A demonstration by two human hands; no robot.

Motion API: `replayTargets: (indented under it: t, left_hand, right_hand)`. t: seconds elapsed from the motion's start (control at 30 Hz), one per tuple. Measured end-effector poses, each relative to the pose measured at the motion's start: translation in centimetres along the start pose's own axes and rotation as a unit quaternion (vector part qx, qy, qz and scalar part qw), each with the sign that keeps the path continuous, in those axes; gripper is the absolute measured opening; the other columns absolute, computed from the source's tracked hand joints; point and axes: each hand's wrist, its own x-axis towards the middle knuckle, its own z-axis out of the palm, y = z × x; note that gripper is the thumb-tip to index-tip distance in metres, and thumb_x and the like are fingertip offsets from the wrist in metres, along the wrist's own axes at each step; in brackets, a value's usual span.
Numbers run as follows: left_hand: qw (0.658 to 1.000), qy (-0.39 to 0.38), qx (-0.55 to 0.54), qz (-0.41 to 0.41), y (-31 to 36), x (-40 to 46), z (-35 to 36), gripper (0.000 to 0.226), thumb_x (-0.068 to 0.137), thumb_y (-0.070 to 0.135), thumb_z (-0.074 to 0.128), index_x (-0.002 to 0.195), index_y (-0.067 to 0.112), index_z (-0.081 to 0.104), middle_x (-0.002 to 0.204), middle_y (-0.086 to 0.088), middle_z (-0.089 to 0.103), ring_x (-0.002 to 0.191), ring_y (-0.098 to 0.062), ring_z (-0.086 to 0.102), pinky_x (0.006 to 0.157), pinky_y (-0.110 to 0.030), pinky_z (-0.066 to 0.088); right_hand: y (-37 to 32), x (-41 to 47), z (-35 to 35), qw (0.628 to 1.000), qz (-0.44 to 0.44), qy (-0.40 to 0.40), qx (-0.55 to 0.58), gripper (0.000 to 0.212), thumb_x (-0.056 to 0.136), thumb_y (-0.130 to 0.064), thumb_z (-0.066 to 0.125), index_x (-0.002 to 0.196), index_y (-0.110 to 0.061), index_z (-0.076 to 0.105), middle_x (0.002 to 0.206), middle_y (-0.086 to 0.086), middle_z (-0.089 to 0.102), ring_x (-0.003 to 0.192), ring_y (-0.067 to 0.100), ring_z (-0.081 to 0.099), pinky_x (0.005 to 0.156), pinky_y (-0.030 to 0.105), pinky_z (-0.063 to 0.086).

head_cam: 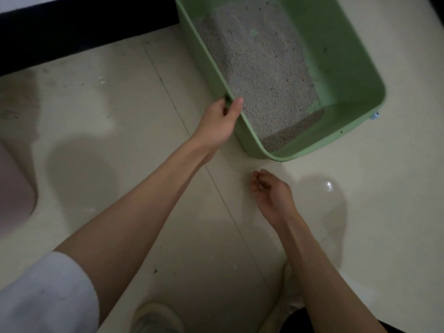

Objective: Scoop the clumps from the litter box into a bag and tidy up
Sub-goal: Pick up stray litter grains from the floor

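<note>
Left hand on the litter box rim, right hand idle.

The green litter box [355, 75] sits on the tiled floor [108, 131] at one o'clock; the left hand [221, 121] grips its near side rim, while the right hand [271, 191], loosely curled and holding nothing, hangs just below the box's near corner.

The floor [101, 121] is pale cream glossy tile, with thin grout lines [223, 200] running diagonally from about twelve o'clock down toward five. Soft shadows and small bright glints of overhead light [328, 186] lie on it. A dark band [72, 30], perhaps a baseboard or furniture edge, crosses at eleven o'clock. A pinkish rounded object [14, 188] sits at nine o'clock.
</note>
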Motion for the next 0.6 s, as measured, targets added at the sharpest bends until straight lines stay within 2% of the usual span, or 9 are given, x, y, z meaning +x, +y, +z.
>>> replayTargets:
  t: [0.07, 0.13, 0.2, 0.27, 0.3, 0.4, 0.47, 0.53, 0.6]
  left_hand:
    - [1.000, -0.007, -0.013, 0.007, 0.2, 0.2, 0.5, 0.044, 0.098, 0.021, 0.044, 0.108, -0.021, 0.045, 0.117, -0.038, 0.045, 0.104, -0.045, 0.046, 0.054, -0.010, 0.033]
    - [1.000, -0.012, -0.019, 0.014, 0.4, 0.3, 0.8, 0.043, 0.098, 0.020, 0.044, 0.108, -0.022, 0.045, 0.117, -0.040, 0.044, 0.074, -0.036, 0.057, 0.053, -0.009, 0.032]
    - [1.000, -0.016, -0.018, 0.019, 0.8, 0.6, 1.3, 0.042, 0.097, 0.020, 0.045, 0.108, -0.020, 0.048, 0.113, -0.039, 0.049, 0.050, -0.004, 0.047, 0.052, -0.009, 0.032]
    - [0.999, -0.023, -0.019, 0.012, 1.1, 1.3, 1.8, 0.038, 0.097, 0.022, 0.046, 0.106, -0.014, 0.055, 0.091, -0.028, 0.064, 0.050, 0.004, 0.041, 0.051, -0.009, 0.032]
    - [1.000, -0.025, -0.017, 0.007, 1.5, 1.5, 2.0, 0.034, 0.097, 0.023, 0.047, 0.102, -0.009, 0.058, 0.073, -0.010, 0.062, 0.050, 0.004, 0.040, 0.050, -0.010, 0.032]
    - [1.000, -0.030, -0.006, 0.006, 2.2, 1.9, 1.6, 0.030, 0.096, 0.022, 0.049, 0.100, -0.006, 0.060, 0.050, 0.018, 0.044, 0.042, 0.005, 0.042, 0.046, -0.007, 0.031]
    - [0.999, -0.016, 0.025, 0.014, 1.9, 1.7, 0.7, 0.028, 0.096, 0.022, 0.049, 0.099, -0.004, 0.061, 0.048, 0.014, 0.053, 0.044, 0.005, 0.048, 0.049, -0.010, 0.037]
    - [0.997, 0.015, 0.074, 0.017, 0.7, 1.3, -0.7, 0.040, 0.094, 0.029, 0.050, 0.117, -0.003, 0.057, 0.069, -0.002, 0.062, 0.063, -0.005, 0.058, 0.065, -0.023, 0.047]
    - [0.991, 0.046, 0.123, 0.008, -1.5, 0.6, -2.4, 0.041, 0.093, 0.029, 0.053, 0.127, 0.007, 0.054, 0.072, 0.002, 0.052, 0.064, -0.006, 0.050, 0.070, -0.022, 0.044]
  right_hand:
    - [-0.1, 0.5, 0.1, 0.997, -0.036, 0.010, -0.066, 0.030, 0.086, 0.012, 0.033, 0.070, -0.003, 0.053, 0.067, 0.011, 0.050, 0.058, 0.018, 0.045, 0.051, 0.022, 0.036]
    - [0.0, 1.1, 0.2, 0.974, -0.099, 0.041, -0.202, 0.027, 0.087, 0.005, 0.041, 0.068, -0.007, 0.056, 0.063, 0.007, 0.049, 0.056, 0.017, 0.041, 0.054, 0.025, 0.033]
    - [0.2, 1.5, 0.3, 0.921, -0.157, 0.079, -0.348, 0.017, 0.088, -0.007, 0.053, 0.075, -0.012, 0.063, 0.068, 0.001, 0.054, 0.064, 0.014, 0.046, 0.062, 0.026, 0.039]
    - [0.4, 1.6, 0.7, 0.869, -0.210, 0.108, -0.434, 0.017, 0.088, -0.012, 0.055, 0.096, -0.012, 0.069, 0.082, 0.000, 0.059, 0.079, 0.014, 0.052, 0.079, 0.027, 0.044]
    - [0.5, 1.6, 1.0, 0.852, -0.228, 0.113, -0.458, 0.021, 0.088, -0.013, 0.055, 0.104, -0.012, 0.069, 0.085, 0.000, 0.059, 0.082, 0.014, 0.052, 0.082, 0.024, 0.042]
    - [0.7, 1.7, 2.0, 0.828, -0.254, 0.101, -0.491, 0.026, 0.088, -0.014, 0.056, 0.111, -0.010, 0.066, 0.083, 0.000, 0.057, 0.084, 0.020, 0.055, 0.074, 0.015, 0.034]
    - [0.9, 2.1, 2.5, 0.812, -0.266, 0.096, -0.510, 0.024, 0.087, -0.013, 0.057, 0.109, -0.007, 0.065, 0.085, 0.006, 0.063, 0.093, 0.028, 0.060, 0.076, 0.021, 0.036]
    - [0.9, 2.4, 2.8, 0.797, -0.277, 0.103, -0.527, 0.023, 0.087, -0.012, 0.057, 0.107, -0.005, 0.065, 0.096, 0.014, 0.070, 0.098, 0.031, 0.060, 0.079, 0.025, 0.036]
    - [0.9, 2.7, 3.0, 0.786, -0.287, 0.107, -0.537, 0.021, 0.088, -0.013, 0.057, 0.104, -0.004, 0.066, 0.100, 0.016, 0.071, 0.098, 0.032, 0.061, 0.079, 0.027, 0.036]
